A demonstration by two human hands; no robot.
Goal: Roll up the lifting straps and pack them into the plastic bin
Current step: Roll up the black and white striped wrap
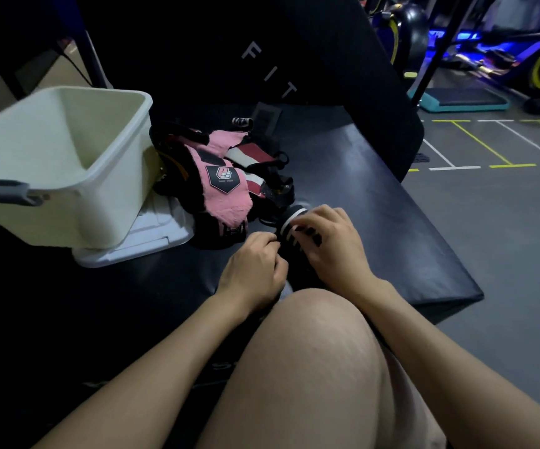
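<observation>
At far left we see one cream plastic bin [68,163], nothing visible inside it, standing on one white lid [152,236]. Just beside it lies a heap of unrolled straps [226,176]: one pink, at least one red-and-white, the rest too tangled to count. Next, our left hand [252,270] pinches the near end of one black-and-white strap [289,230], while our right hand [330,241] curls over its roll on the black mat [391,222]. We judge rolling is under way; next, the roll needs tightening, then carrying left into the bin.
</observation>
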